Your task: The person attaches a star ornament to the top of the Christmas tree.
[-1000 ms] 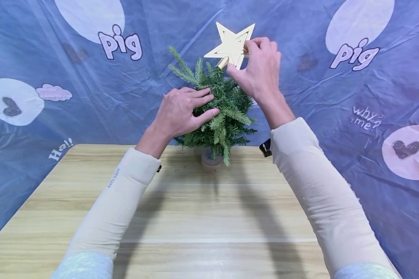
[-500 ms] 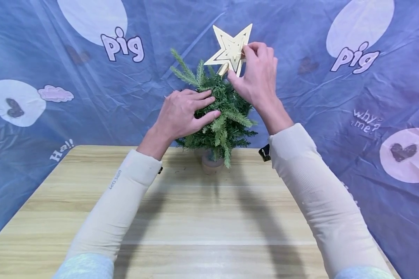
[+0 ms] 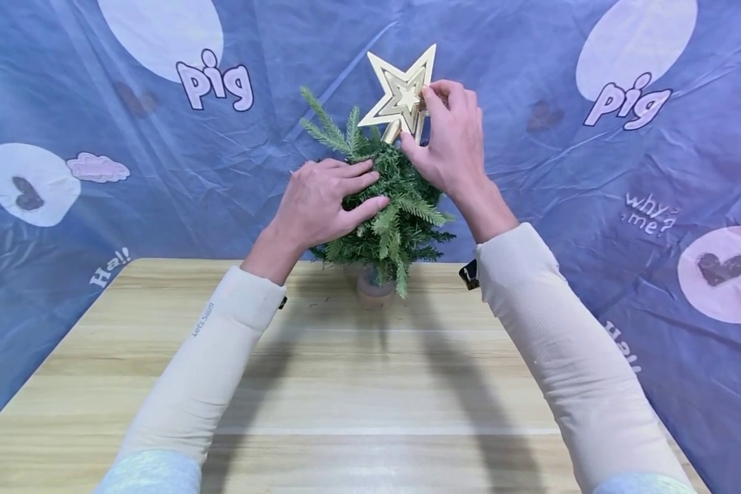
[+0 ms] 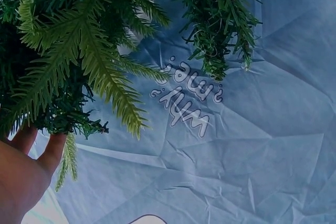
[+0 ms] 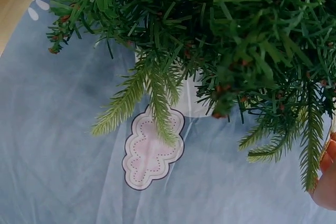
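A small artificial Christmas tree (image 3: pixel 395 226) stands upright on the table. My right hand (image 3: pixel 453 140) pinches the right side of a gold star tree topper (image 3: pixel 401 92) between thumb and fingers. The topper's gold tube (image 3: pixel 392 130) meets the top of the foliage; its lower end is hidden there, so how far it sits over the tip cannot be seen. My left hand (image 3: pixel 324 199) rests against the tree's left side, fingers extended and thumb apart. In the left wrist view its fingers (image 4: pixel 52 153) reach up into the needles, which hide the tips.
A pot-like base (image 3: pixel 375 291) under the tree stands near the back edge of the wooden table (image 3: pixel 346 384). Behind hangs a blue printed cloth (image 3: pixel 272 41). One long light-green branch (image 3: pixel 324 123) sticks out at the tree's upper left, near the star.
My right hand has brought the star slightly down and to the left, and the star has turned a little. The left hand has stayed on the tree.
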Tool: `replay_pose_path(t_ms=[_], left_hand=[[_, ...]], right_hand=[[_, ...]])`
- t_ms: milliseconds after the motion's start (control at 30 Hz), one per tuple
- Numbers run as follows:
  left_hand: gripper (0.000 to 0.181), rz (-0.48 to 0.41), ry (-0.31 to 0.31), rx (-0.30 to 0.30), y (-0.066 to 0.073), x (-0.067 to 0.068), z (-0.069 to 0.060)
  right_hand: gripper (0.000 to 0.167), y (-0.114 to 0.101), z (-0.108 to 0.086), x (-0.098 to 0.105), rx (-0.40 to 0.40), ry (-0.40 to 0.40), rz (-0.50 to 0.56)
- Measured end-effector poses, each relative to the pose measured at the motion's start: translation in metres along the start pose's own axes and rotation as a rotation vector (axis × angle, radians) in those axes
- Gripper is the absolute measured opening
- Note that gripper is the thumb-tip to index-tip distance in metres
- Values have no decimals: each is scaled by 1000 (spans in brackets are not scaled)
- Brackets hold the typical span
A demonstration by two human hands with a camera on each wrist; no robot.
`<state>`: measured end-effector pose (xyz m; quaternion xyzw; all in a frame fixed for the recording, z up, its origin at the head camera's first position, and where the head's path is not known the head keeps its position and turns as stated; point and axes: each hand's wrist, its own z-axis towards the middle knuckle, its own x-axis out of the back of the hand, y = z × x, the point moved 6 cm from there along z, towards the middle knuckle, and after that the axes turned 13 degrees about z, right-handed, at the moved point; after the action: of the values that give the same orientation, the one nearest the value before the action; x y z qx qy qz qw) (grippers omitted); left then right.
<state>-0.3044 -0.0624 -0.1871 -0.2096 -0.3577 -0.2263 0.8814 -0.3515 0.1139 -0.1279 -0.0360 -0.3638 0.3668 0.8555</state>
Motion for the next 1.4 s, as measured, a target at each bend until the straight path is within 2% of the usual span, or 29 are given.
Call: replay_pose_path(t_ms=[200,367,600,900,1033,1200,1300,1400], left_hand=[[54,-12,15,-5,1,0,0],[54,-12,27,-10,1,1,-1],[54,-9,44,-16,1,2,-1],[55,-8,48,-15,1,2,-2],[55,-12,41,-6,0,3,-2],[55,-14,34,-2,0,3,-1],[55,-15,34,-2,0,3,-1],[55,-18,33,-5,0,2,-1]], right_hand=[[59,-2,-1,1,54,5,-3],[61,-7,1,2,88,-22,-11],[56,-15,0,1,149,-39,-33],[58,-23,-5,3,272,34,-35],[60,-30,-5,3,379,66,-64],[53,-40,-8,4,502,150,-135],[52,-42,-11,3,519,186,-152],[53,-39,-12,2,496,180,-130]])
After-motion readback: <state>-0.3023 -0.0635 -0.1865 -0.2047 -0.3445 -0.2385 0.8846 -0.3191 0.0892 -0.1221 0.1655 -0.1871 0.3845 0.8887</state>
